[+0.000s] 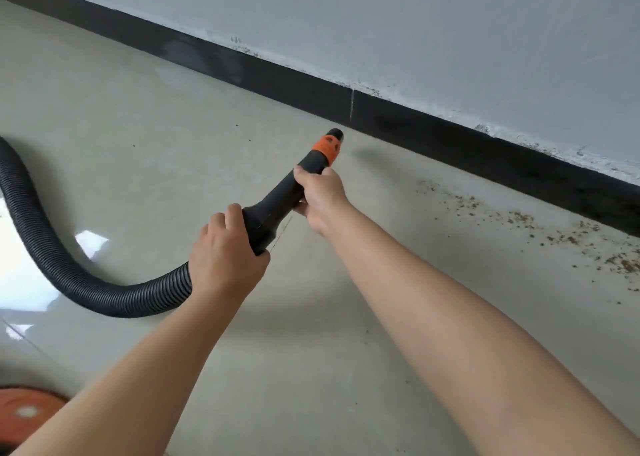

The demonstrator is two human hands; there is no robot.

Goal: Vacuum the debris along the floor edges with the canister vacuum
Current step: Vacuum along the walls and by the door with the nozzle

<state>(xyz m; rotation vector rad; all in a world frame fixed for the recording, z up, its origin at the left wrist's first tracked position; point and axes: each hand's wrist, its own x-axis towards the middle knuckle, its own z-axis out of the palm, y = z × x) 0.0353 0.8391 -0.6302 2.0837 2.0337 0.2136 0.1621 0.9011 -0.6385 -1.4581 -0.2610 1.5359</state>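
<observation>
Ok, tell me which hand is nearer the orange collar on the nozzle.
The right hand. It grips the black nozzle just below the orange collar, while the left hand holds the wider end where the ribbed hose joins.

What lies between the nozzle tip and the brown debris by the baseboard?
In the head view, only bare floor tile separates the nozzle tip from the debris.

Both hands on a black plastic vacuum nozzle with an orange collar [301, 178]: left hand [227, 251] gripping the wide base where the black ribbed hose [48, 244] joins, right hand [320, 197] wrapped nearer the tip. Brown crumbly debris [561, 227] scattered along the black baseboard [450, 137].
</observation>
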